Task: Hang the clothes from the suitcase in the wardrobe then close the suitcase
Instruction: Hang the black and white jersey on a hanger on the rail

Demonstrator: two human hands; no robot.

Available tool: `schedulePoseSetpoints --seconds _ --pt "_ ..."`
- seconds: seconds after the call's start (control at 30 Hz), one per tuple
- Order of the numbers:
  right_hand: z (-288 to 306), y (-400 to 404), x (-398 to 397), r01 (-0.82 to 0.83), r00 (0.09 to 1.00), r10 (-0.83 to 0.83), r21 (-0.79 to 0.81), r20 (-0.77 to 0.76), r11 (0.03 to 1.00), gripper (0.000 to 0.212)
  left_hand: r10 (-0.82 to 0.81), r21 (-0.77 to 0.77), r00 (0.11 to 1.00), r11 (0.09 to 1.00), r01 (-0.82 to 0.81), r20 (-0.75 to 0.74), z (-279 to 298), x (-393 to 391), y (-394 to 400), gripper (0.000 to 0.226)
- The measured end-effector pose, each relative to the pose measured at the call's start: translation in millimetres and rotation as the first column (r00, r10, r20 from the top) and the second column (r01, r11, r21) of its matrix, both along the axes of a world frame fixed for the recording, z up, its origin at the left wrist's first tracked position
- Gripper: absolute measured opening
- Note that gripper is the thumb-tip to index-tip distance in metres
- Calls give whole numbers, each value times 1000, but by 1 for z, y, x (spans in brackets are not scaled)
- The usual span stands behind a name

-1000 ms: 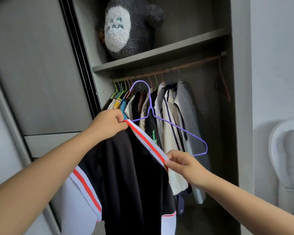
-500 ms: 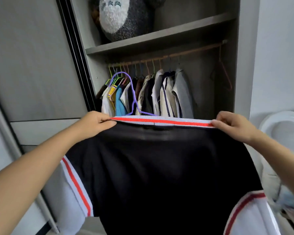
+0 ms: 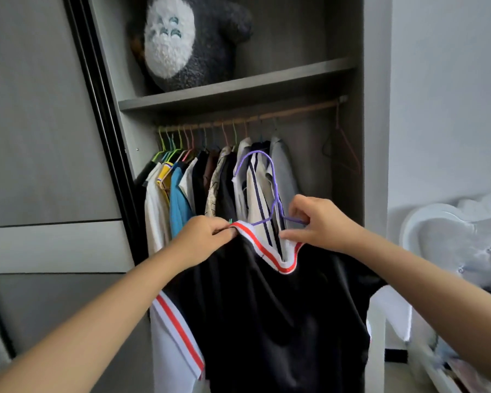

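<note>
Both hands, left [image 3: 203, 236] and right [image 3: 318, 222], pinching a black jersey's [image 3: 267, 321] striped collar around a purple wire hanger [image 3: 270, 188] before the open wardrobe [image 3: 376, 137].

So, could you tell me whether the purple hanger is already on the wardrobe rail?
Not yet. The purple hanger has its hook free below the rail; both hands still hold it inside the black shirt.

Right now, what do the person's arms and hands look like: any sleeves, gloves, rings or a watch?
Both forearms are bare as far as the view shows: no sleeves in sight. The left hand and right hand wear no gloves, and no rings, watch or wristbands show.
</note>
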State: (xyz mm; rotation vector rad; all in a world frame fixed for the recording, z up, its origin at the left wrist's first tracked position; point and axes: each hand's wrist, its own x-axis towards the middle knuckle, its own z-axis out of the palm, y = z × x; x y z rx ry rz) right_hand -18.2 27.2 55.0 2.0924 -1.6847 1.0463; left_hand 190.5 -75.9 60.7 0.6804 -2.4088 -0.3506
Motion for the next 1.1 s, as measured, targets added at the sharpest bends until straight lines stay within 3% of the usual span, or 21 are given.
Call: schedulePoseSetpoints --seconds 0.07,0.13,0.2,0.27,0.4,0.5,0.6,0.77,0.93,1.0,1.1 --pt "5 3 -5 34 993 -34 0 -111 999 38 -25 -156 999 988 19 -36 3 4 -2 51" --pt "11 8 -15 58 983 -75 -105 -167 993 35 42 -335 996 940 -64 -73 1 13 -10 67" --pt "18 16 -24 109 981 -137 -201 -134 974 34 105 -443 984 882 -160 -145 -9 26 -22 61" --pt "22 25 -31 155 977 -180 -196 -114 968 34 134 -392 962 893 -221 -237 -17 35 -28 37" --pt "14 37 -38 215 965 -222 -67 -140 974 21 120 -151 947 974 -171 -299 -25 39 -33 44" --pt "8 43 -37 232 958 -236 -44 -162 972 27 75 71 985 995 -64 -155 -19 35 -35 52" --pt "14 49 -25 238 954 -239 -30 -183 971 25 -11 191 1000 982 13 -8 -10 26 -30 42" --pt "19 49 -16 269 934 -262 -6 -244 963 30 -78 53 987 996 71 143 -11 13 -21 41" --pt "30 46 -11 391 904 -379 26 -197 920 32 -47 -17 993 999 46 -110 -5 15 -26 41" --pt "28 46 -15 454 885 -445 41 -136 890 38 -44 -57 987 998 35 -152 -3 18 -27 39" --pt "19 51 -23 465 883 -467 215 -47 858 40 -13 -75 989 997 2 -148 -3 26 -32 35"
